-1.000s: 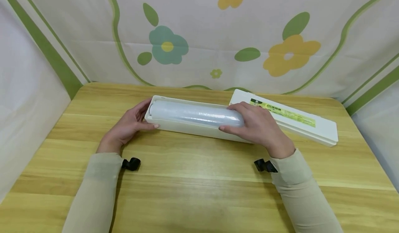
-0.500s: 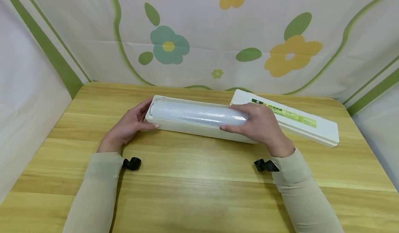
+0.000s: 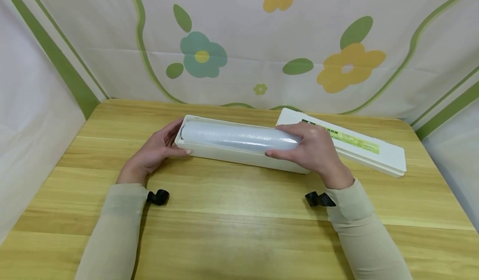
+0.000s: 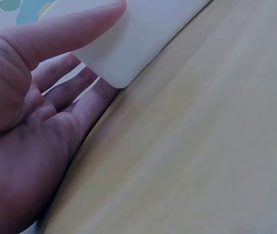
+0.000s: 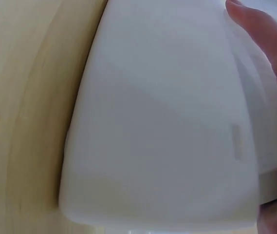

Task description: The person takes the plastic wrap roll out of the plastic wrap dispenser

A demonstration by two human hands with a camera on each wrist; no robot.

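A long white box (image 3: 239, 158) without its lid lies on the table, holding a roll of cling film (image 3: 239, 137). My left hand (image 3: 155, 150) grips the box's left end, thumb on the near wall and fingers round the far side. In the left wrist view, the thumb (image 4: 75, 30) presses the box wall (image 4: 123, 53) while the fingers reach behind it. My right hand (image 3: 312, 149) spans the roll's right end, thumb near the box's front rim. The right wrist view has the box's side wall (image 5: 157, 117) close up; the roll's right end is hidden under the hand.
Behind my right hand, a white lid (image 3: 389, 151) with a green-yellow label lies aslant on the wooden table (image 3: 224, 230). A flower-patterned cloth (image 3: 239, 43) hangs along the table's back edge, and pale cloth hangs at both sides.
Over the last second my right hand has shifted slightly to the right along the roll, baring a little more film. My left hand keeps its hold on the box.
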